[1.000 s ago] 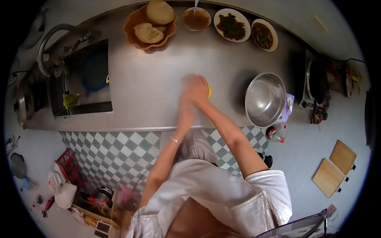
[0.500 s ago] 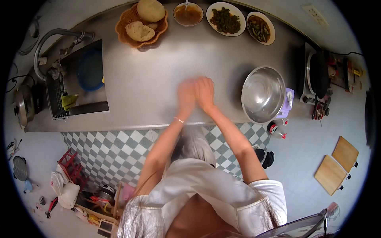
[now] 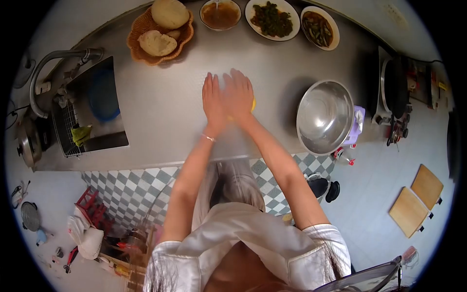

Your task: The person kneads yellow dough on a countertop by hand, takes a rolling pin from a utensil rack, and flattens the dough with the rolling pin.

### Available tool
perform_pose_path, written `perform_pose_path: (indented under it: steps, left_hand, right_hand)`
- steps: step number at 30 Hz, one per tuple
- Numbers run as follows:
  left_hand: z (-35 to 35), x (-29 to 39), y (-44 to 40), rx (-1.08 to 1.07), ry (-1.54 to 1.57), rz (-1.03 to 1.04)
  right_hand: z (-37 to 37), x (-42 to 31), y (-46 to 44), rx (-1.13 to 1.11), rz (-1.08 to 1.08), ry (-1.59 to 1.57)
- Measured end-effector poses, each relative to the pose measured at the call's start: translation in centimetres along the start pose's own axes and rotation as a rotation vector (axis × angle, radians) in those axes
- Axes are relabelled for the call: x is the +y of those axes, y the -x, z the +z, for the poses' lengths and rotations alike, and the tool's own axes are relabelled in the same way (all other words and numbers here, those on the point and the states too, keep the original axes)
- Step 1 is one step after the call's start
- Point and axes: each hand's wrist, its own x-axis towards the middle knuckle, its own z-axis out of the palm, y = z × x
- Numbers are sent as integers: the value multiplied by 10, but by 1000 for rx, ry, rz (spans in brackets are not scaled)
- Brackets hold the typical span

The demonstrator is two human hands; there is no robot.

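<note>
Side by side over the steel counter [image 3: 165,102], both my hands reach forward with fingers stretched out. My left hand [image 3: 213,104] lies palm down, a thin bracelet on its wrist. Close against it, my right hand [image 3: 238,97] is slightly blurred, its fingers pointing away from me. Beneath the palms is something yellow [image 3: 253,103]; only small edges of it show, at the right hand's outer side and between the wrists. The hands hide the rest, so its kind cannot be made out.
A wicker basket [image 3: 134,44] with bread stands at the back left, beside bowls of sauce [image 3: 220,17] and cooked dishes [image 3: 271,20]. To the right, a steel bowl [image 3: 325,117] sits on a lilac item [image 3: 358,124]. The sink [image 3: 116,92] is left; a stove [image 3: 382,104] is far right.
My hands have moved forward, away from me, with fingers now straighter. A yellow edge now shows at the right hand. The view has shifted slightly.
</note>
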Motion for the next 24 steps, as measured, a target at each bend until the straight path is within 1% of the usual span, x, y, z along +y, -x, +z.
perform_pose_path:
  steps: [1, 4, 5, 7, 8, 9, 10, 12, 15, 16, 18, 21, 22, 24]
  left_hand:
    - [-1, 1, -4, -15, 18, -3]
    - [-18, 10, -8, -159, 241, 116]
    - [-13, 10, -8, -180, 435, -15]
    - [-14, 26, -13, -357, 290, -126]
    - [-12, 34, -18, -437, 219, -179]
    - [-4, 35, -16, -357, 273, -171]
    - [3, 35, -13, -356, 214, -124]
    - [9, 38, -10, -354, 91, -34]
    - [-1, 56, -6, -459, -80, -85]
    - [-4, 67, -1, -444, -125, -82]
    - [-17, 87, 23, -418, -220, -82]
    - [-15, 77, 78, -307, 26, -87]
    - [-8, 70, 87, -232, 31, -32]
    - [0, 62, 93, -84, 43, 73]
  right_hand:
    - [0, 0, -2, 24, 45, -25]
    - [-14, 18, 5, -465, 124, -112]
    - [-23, 25, 9, -431, 185, -271]
    - [-52, 33, 16, -360, 310, -584]
    - [-57, 36, 12, -373, 376, -565]
    - [-62, 39, 8, -388, 442, -543]
    - [-66, 41, 8, -402, 513, -520]
    - [-67, 44, 15, -342, 465, -436]
    - [-69, 36, 26, -277, 448, -334]
    - [-72, 32, 29, -257, 449, -302]
    - [-73, 32, 49, -155, 360, -262]
    - [-76, 16, 87, 38, 208, -297]
    - [-73, 13, 93, 107, 152, -319]
    - [-62, 16, 93, 159, 154, -302]
